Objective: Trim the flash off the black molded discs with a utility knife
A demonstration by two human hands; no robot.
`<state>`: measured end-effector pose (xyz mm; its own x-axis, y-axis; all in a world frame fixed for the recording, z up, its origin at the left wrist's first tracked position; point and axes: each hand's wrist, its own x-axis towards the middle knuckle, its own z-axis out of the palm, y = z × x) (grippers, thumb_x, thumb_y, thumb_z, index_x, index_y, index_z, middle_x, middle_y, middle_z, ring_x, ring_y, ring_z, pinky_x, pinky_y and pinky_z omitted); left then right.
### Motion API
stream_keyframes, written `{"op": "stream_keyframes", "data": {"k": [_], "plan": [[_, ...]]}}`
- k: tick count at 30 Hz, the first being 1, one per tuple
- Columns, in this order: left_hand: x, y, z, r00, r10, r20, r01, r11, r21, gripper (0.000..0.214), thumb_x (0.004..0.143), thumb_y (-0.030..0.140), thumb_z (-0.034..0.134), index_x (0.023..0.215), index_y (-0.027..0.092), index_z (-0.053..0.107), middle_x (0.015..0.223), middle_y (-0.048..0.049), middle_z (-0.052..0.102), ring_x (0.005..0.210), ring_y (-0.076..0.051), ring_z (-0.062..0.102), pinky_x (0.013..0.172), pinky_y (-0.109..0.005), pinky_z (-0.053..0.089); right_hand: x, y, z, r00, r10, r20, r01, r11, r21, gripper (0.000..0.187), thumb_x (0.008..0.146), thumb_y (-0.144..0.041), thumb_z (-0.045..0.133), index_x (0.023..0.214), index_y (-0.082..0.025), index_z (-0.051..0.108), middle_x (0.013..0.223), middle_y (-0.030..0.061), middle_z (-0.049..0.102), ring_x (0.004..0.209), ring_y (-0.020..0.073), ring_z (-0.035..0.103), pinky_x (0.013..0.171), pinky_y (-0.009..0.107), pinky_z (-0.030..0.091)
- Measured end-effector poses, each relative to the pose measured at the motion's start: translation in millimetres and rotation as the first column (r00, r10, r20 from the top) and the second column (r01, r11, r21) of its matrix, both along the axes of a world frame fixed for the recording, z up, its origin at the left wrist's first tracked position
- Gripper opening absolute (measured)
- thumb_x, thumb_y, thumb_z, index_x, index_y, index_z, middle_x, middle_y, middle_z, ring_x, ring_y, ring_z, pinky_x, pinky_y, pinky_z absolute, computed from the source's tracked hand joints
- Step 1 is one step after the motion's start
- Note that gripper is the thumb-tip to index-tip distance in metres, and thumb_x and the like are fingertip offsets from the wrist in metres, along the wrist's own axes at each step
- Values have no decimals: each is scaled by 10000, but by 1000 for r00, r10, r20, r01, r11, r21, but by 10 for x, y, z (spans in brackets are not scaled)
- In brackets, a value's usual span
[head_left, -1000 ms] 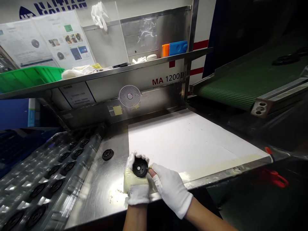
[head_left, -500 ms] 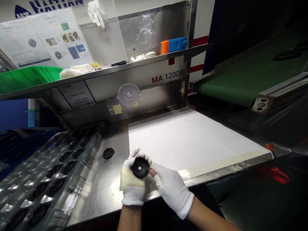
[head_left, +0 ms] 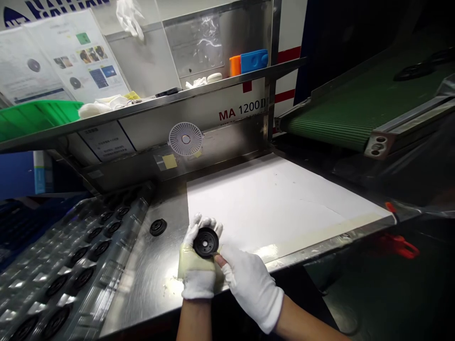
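One black round plastic disc (head_left: 205,242) | left grip (head_left: 196,267) closed round its rim, over stainless-steel desk (head_left: 149,284) | right grip (head_left: 250,284): thumb at disc edge, closure unclear | judged light, stiff; hold by rim.

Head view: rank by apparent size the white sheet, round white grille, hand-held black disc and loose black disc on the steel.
1. white sheet
2. round white grille
3. held black disc
4. loose black disc; the held one is nearer the camera, so 3 versus 4 is unsure.
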<state>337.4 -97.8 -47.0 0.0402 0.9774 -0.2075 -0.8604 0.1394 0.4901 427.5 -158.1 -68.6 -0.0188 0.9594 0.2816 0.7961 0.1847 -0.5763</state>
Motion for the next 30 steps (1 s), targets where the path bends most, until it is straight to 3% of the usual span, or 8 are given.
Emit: {"op": "stream_keyframes", "data": {"k": [3, 8, 12, 18, 22, 24, 27, 30], "plan": [[-26, -42, -3, 997, -72, -36, 74, 997, 35, 241, 705, 174, 529, 931, 156, 610, 777, -55, 591, 759, -186, 579, 708, -356, 488, 77, 38, 30, 1000, 1, 5, -1, 1000, 1, 231, 932, -313, 354, 796, -228, 521, 701, -27, 599, 582, 128, 520, 516, 246, 250], [-11, -19, -6, 997, -41, -59, 44, 998, 53, 124, 713, 192, 545, 816, 162, 606, 636, -9, 531, 600, -134, 524, 587, -279, 463, 141, 65, 54, 996, -50, 74, 50, 999, -4, 197, 920, -288, 390, 778, -226, 512, 663, -33, 589, 561, 125, 522, 504, 256, 226], [32, 5, -4, 1000, 3, -19, -3, 1000, -23, 74, 706, 157, 589, 778, 169, 594, 645, 11, 522, 602, -98, 511, 602, -250, 457, 87, 21, 1, 996, -48, 71, 49, 999, -6, 220, 927, -309, 377, 770, -228, 508, 664, -32, 589, 566, 125, 525, 506, 256, 221], [20, -37, -82, 997, 79, -2, -79, 997, -14, 117, 703, 123, 579, 805, 172, 606, 677, 15, 550, 644, -91, 534, 707, -277, 475, 45, -7, -39, 999, -19, 31, 19, 1000, 0, 233, 932, -315, 359, 780, -228, 513, 704, -22, 608, 585, 134, 523, 516, 254, 227], [-44, -90, -70, 995, -78, -59, 73, 995, -70, 229, 685, 172, 553, 903, 161, 621, 839, -73, 612, 823, -214, 581, 720, -365, 486, 84, -10, -6, 999, 33, -14, -33, 999, -21, 214, 938, -315, 346, 863, -246, 534, 767, -24, 624, 640, 142, 552, 548, 249, 267], [-62, -103, -46, 991, -121, -49, 118, 991, -57, 233, 672, 189, 531, 881, 149, 626, 778, -76, 602, 760, -211, 578, 664, -351, 487, 90, -14, 3, 1000, 26, -16, -27, 999, -35, 208, 937, -316, 352, 868, -247, 535, 760, -25, 622, 644, 143, 555, 550, 248, 275], [-57, -89, -24, 998, -49, -28, 48, 998, -27, 165, 680, 182, 519, 803, 149, 624, 640, -33, 548, 621, -147, 538, 614, -299, 474, 68, -27, -5, 1000, -1, 8, 2, 998, -55, 222, 931, -322, 360, 817, -235, 530, 710, -26, 606, 600, 138, 537, 525, 248, 261], [-33, -57, -14, 1000, -10, 22, 12, 996, -88, 79, 706, 160, 547, 754, 156, 609, 623, -9, 539, 602, -113, 528, 624, -271, 467, 46, -35, -17, 1000, 11, 19, -11, 999, -41, 215, 926, -314, 368, 807, -232, 527, 711, -24, 604, 591, 132, 529, 516, 249, 247]]}}
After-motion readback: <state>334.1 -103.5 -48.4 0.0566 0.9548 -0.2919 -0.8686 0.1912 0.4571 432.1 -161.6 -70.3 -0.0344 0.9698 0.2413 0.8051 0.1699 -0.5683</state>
